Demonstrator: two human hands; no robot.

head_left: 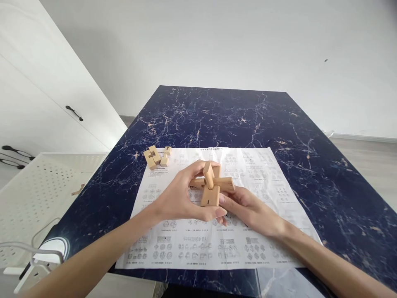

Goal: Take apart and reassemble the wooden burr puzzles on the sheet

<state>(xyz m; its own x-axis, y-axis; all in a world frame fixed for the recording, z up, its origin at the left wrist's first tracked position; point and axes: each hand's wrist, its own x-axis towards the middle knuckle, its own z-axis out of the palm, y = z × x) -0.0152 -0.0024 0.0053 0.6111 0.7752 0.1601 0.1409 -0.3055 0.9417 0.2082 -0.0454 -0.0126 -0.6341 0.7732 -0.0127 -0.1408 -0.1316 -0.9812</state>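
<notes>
Between my two hands, above the printed sheet, is a wooden interlocking puzzle [211, 194] made of crossed light-wood bars, some with dark marks. My left hand [186, 194] wraps round it from the left, thumb along the near lower edge and fingers over the top. From the right, my right hand [245, 205] grips its lower right side with thumb and fingers; some fingertips are hidden beneath. The printed instruction sheet [176, 252], covered in small diagrams, lies on the table under the hands. Several loose notched wooden pieces [152, 157] rest at its top left corner.
A dark blue marbled table [211, 120] reaches toward the white wall [217, 41]. To the left stand a white cabinet [46, 82] with black handles and a perforated white basket [56, 174]. A white device with a cable [51, 250] lies at the lower left.
</notes>
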